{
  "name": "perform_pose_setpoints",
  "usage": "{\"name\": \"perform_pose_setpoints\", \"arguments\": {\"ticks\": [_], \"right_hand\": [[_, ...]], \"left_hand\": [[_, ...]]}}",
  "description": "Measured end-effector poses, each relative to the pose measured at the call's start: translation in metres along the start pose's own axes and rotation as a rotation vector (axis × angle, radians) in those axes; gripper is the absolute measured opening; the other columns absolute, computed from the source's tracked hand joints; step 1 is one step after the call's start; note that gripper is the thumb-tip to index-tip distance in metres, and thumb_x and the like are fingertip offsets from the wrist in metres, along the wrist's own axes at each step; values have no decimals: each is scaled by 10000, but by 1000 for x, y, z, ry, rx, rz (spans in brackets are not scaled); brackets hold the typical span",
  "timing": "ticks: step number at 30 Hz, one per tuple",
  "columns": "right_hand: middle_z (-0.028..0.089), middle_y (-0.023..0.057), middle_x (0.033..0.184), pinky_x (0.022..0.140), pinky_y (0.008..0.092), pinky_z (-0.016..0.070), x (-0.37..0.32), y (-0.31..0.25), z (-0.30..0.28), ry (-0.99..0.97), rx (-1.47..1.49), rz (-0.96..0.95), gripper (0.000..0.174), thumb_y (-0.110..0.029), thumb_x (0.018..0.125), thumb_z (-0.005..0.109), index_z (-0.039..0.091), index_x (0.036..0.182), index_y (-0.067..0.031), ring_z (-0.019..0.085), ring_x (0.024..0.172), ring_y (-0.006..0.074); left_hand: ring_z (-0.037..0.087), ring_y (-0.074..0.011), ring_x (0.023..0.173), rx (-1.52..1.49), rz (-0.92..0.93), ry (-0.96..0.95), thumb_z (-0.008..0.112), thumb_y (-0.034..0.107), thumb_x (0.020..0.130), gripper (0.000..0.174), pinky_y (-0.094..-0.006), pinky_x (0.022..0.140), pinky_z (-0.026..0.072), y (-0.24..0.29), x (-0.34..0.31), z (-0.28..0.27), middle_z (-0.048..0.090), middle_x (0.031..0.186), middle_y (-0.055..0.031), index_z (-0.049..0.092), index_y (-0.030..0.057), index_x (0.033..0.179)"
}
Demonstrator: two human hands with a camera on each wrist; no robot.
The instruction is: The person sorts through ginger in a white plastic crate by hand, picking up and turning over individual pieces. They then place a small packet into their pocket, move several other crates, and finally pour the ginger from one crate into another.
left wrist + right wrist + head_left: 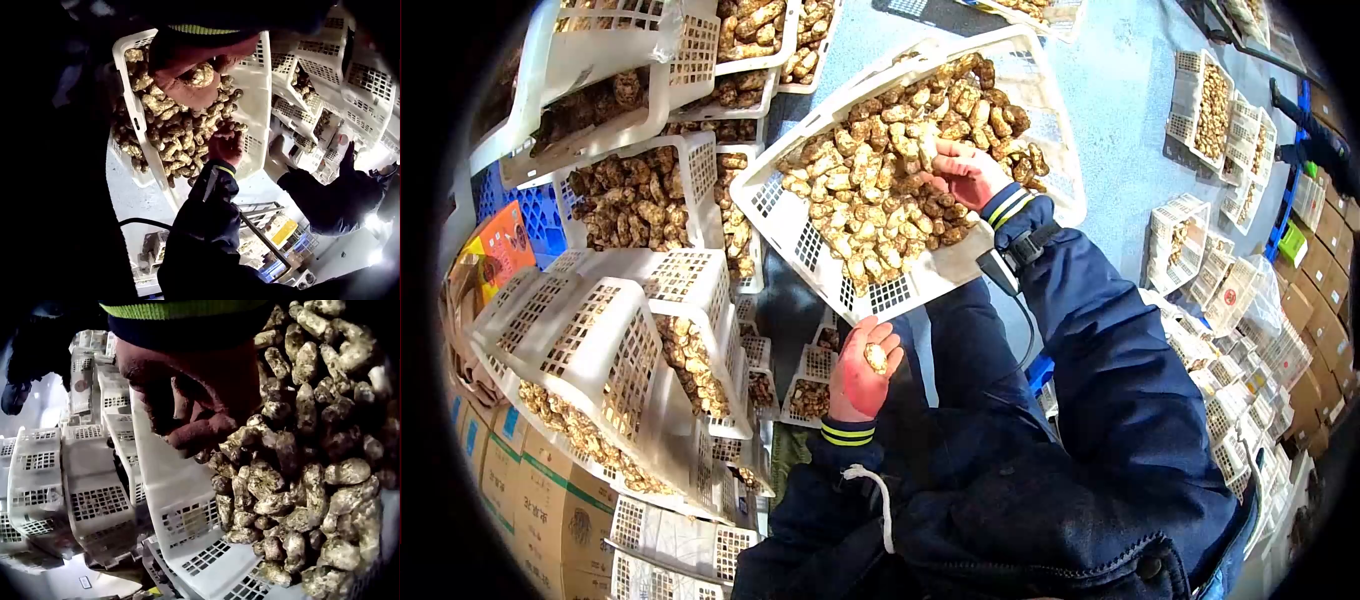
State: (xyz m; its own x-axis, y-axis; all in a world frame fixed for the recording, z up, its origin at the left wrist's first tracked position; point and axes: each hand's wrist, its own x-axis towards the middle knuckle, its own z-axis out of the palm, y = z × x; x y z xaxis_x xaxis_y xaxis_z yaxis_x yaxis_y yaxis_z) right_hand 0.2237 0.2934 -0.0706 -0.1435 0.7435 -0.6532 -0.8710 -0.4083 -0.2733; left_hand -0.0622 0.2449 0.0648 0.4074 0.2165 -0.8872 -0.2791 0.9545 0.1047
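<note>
Head view, looking down: a large white lattice basket sits tilted in front of the person, its near rim low and close to the body. It is filled by a mushroom heap, knobbly brown-and-cream pieces packed from wall to wall. The right hand lies on the far right part of that heap, and the right wrist view shows its fingers curled down and closed on the top pieces, beside the basket's inner wall.

The left hand is held palm up just below the basket's near rim, apart from it. Its fingers are loosely curled round a single mushroom, which rests in the hollow of the palm. The left wrist view shows the same piece, pale and cracked on top.

To the person's left, more white baskets are stacked and leaning on one another, several holding the same mushrooms. A blue crate and cardboard boxes stand beside them. On the right, small white baskets sit in rows on the blue-grey floor, some of them filled.
</note>
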Motion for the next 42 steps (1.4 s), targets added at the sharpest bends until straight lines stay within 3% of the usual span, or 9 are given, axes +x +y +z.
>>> {"name": "perform_pose_setpoints", "arguments": {"ticks": [9, 17, 21, 23, 27, 28, 32, 37, 42], "right_hand": [[580, 70, 1048, 896, 307, 452, -6, -1, 13, -134, 44, 6, 361, -162, 919, 430, 408, 1256, -35, 549, 1043, 204], [564, -16, 724, 806, 293, 428, 0, 0, 15, -248, -157, -70, 259, -191, 920, 443, 548, 1037, 16, 580, 869, 225], [605, 155, 1014, 813, 334, 459, 3, 5, 27, -20, -1459, 131, 548, -364, 737, 630, 522, 1173, -50, 586, 908, 278], [559, 205, 1100, 873, 363, 439, 9, -1, 30, 83, -1618, -375, 596, -382, 732, 623, 492, 1210, -51, 553, 994, 329], [510, 225, 1143, 857, 405, 448, 81, -26, -18, 804, -1857, -538, 537, -345, 738, 624, 502, 1169, -48, 533, 1010, 363], [492, 232, 1148, 843, 414, 453, 82, -22, -13, 762, -1813, -432, 534, -343, 741, 622, 495, 1176, -61, 533, 1005, 366], [506, 197, 1042, 796, 409, 466, 65, 19, 1, 664, -1943, -70, 496, -286, 777, 587, 441, 1201, -74, 551, 937, 318], [574, 145, 961, 769, 379, 474, -8, 20, 0, -60, -2090, -117, 333, -303, 802, 522, 550, 1112, -183, 582, 885, 289], [601, 92, 903, 727, 384, 478, 31, -34, 4, 571, -2065, -346, 202, -226, 811, 534, 611, 991, -179, 590, 869, 258]], "left_hand": [[349, -128, 708, -141, -80, 89, 367, 124, 907, 111, -228, 603, 320, 6, -1, 14, 360, 813, -27, 406, 52, 981], [370, -138, 744, -74, -36, 51, 378, 102, 889, 199, -233, 642, 340, -4, 1, 1, 393, 854, -47, 408, 23, 1069], [513, -245, 989, -102, -25, 19, 350, 127, 934, 336, -338, 853, 435, -19, 6, -33, 492, 1156, -160, 364, -31, 1230], [513, -251, 1002, -91, 13, -160, 349, 140, 934, 343, -348, 868, 432, -26, 10, -48, 490, 1165, -164, 358, -33, 1230], [497, -240, 1013, -300, -38, -227, 342, 134, 929, 335, -333, 883, 413, -24, 12, -50, 481, 1170, -157, 357, -33, 1219], [486, -226, 991, 235, 70, -235, 351, 134, 924, 322, -311, 868, 401, -14, 7, -32, 484, 1145, -144, 366, -30, 1201], [487, -221, 973, -205, 31, -340, 346, 126, 923, 307, -305, 859, 399, -11, 10, -29, 491, 1134, -139, 374, -24, 1190], [397, -139, 782, 52, -2, -83, 356, 118, 900, 183, -235, 688, 349, -3, 4, 6, 433, 909, -54, 419, 35, 1050], [387, -135, 759, -38, -31, -112, 356, 107, 884, 150, -219, 676, 338, -2, 8, 8, 408, 863, -48, 418, 45, 1006]]}}
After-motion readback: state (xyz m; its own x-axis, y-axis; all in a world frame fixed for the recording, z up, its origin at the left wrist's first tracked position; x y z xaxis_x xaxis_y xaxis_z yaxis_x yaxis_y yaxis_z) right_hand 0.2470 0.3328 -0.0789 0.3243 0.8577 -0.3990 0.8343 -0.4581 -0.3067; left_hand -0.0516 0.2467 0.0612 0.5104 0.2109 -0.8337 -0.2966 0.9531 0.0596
